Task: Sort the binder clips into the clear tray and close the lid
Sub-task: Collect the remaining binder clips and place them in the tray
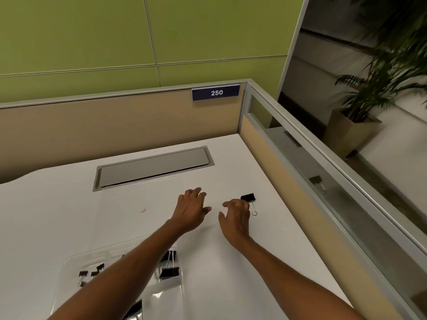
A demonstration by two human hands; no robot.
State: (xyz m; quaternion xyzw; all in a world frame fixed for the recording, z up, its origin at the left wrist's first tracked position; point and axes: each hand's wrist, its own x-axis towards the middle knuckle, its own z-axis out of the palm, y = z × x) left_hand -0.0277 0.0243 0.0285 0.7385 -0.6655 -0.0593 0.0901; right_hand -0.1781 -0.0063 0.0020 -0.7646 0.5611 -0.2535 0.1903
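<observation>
A black binder clip (248, 197) with silver wire handles lies alone on the white desk (57, 215), just beyond my right hand (235, 215). That hand hovers with fingers spread and slightly bent, holding nothing, its fingertips close to the clip. My left hand (190, 210) stretches forward beside it, fingers relaxed and holding nothing. Near the desk's front, the clear tray (69, 262) lies partly under my left forearm. It holds small black clips (91, 272) on its left and larger black clips (169, 265) on its right. Its lid cannot be made out.
A grey cable hatch (152, 166) is set into the desk behind my hands. Beige partition walls (115, 130) close off the back and right side, with a glass strip (323, 188) along the right. A potted plant (360, 107) stands outside the cubicle.
</observation>
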